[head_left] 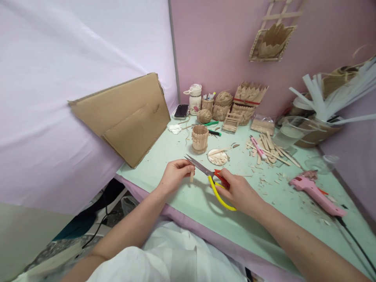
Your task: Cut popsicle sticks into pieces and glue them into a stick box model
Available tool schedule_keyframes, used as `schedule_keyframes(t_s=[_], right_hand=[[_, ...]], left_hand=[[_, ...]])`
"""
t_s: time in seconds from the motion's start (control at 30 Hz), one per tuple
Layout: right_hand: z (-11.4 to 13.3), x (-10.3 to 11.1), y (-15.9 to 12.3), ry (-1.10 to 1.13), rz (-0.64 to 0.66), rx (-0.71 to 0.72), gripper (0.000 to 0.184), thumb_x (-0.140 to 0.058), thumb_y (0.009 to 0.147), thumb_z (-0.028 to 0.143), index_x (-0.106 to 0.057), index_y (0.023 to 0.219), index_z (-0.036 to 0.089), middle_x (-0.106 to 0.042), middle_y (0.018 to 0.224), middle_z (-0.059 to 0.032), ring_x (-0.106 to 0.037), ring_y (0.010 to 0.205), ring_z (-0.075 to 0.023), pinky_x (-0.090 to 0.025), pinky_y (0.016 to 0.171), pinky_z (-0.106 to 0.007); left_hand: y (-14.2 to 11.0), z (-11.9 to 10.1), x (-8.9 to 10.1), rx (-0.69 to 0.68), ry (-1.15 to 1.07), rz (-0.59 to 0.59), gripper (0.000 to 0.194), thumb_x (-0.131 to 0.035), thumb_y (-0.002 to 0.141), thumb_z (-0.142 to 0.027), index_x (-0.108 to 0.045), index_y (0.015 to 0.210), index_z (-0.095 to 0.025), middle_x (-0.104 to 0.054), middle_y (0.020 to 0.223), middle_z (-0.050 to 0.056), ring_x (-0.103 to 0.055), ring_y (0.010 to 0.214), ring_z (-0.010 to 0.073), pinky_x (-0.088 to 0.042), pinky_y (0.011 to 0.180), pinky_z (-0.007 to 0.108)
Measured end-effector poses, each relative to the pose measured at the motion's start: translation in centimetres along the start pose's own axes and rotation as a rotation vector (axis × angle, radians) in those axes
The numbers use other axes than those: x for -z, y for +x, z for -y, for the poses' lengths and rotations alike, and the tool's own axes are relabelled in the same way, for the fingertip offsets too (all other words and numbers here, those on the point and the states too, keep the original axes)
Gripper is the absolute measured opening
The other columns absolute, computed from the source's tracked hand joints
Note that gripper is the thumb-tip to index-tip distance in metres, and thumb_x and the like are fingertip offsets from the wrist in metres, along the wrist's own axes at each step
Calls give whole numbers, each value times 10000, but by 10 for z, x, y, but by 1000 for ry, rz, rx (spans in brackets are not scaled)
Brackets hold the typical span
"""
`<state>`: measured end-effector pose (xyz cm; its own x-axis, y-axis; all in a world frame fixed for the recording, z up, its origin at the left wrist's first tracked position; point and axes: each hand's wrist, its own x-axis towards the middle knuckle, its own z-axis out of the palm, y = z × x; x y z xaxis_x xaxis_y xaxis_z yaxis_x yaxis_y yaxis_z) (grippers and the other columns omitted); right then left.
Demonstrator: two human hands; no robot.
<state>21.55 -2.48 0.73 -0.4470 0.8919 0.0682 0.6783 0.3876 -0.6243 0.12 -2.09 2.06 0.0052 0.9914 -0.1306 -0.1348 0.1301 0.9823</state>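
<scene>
Wooden strip (192, 176), just one, is pinched between the thumb and fingers of the left hand (177, 176), hanging down over the near part of the green table (158, 158). The right hand (239, 192) has its fingers wrapped through one pair of scissors (209, 173), one handle yellow, one red, two blades pointing at the left fingertips. Can't tell if the metal actually touches the wood.

Just past the hands there's one small stick cup (200, 141), upright, and beside it one round dish (217, 164) with wood bits in it. Off to the right: a messy pile of loose sticks (270, 145) (too jumbled to count), one pink cutter (257, 147) on top, and nearer, one pink glue gun (319, 194).

Toward the back I count two twine balls, one on the table (205, 116) and one sitting in a holder (224, 98), plus one phone (181, 111) and one bottle (195, 102). One big cardboard piece (129, 121) leans at the left.
</scene>
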Motion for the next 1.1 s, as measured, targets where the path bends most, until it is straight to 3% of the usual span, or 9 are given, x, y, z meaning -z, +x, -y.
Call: schedule_keyframes(t_s=[0.17,0.27,0.7,0.9,1.1], right_hand=[[4,4,4,472,112,-132,272,-486,820,460,-382,737,222,-515,661,48,-437,559,-102,-321,499,-212],[7,7,6,586,103,-166,298,-522,793,485,-389,757,221,-503,667,52,-444,561,-100,-335,501,-216],[6,-1,1,120,-67,-38,269,-535,771,460,-405,774,225,-427,617,63,-374,548,-104,-296,510,-221],[5,0,0,13,-67,0,216,-507,781,413,-468,887,229,-491,641,42,-428,549,-126,-301,516,-233],[5,1,-2,-29,-49,-5,198,-495,794,418,-459,858,234,-466,621,51,-414,537,-124,-289,505,-230]], left_hand=[[2,-6,-1,19,-47,23,230,-730,616,-323,-670,743,-141,-591,693,5,-561,628,112,-497,660,294],[2,-9,-3,43,-87,14,271,-746,603,-328,-673,789,-144,-599,731,11,-579,647,116,-506,680,305],[-2,-3,-9,40,-124,34,188,-709,637,-277,-620,750,-156,-611,702,-4,-592,663,117,-516,704,315],[-4,-4,-11,18,-127,47,170,-692,643,-261,-622,758,-158,-631,729,4,-601,674,128,-516,719,339],[-5,-4,-12,26,-151,47,152,-686,656,-238,-623,761,-148,-626,735,5,-603,671,124,-521,716,331]])
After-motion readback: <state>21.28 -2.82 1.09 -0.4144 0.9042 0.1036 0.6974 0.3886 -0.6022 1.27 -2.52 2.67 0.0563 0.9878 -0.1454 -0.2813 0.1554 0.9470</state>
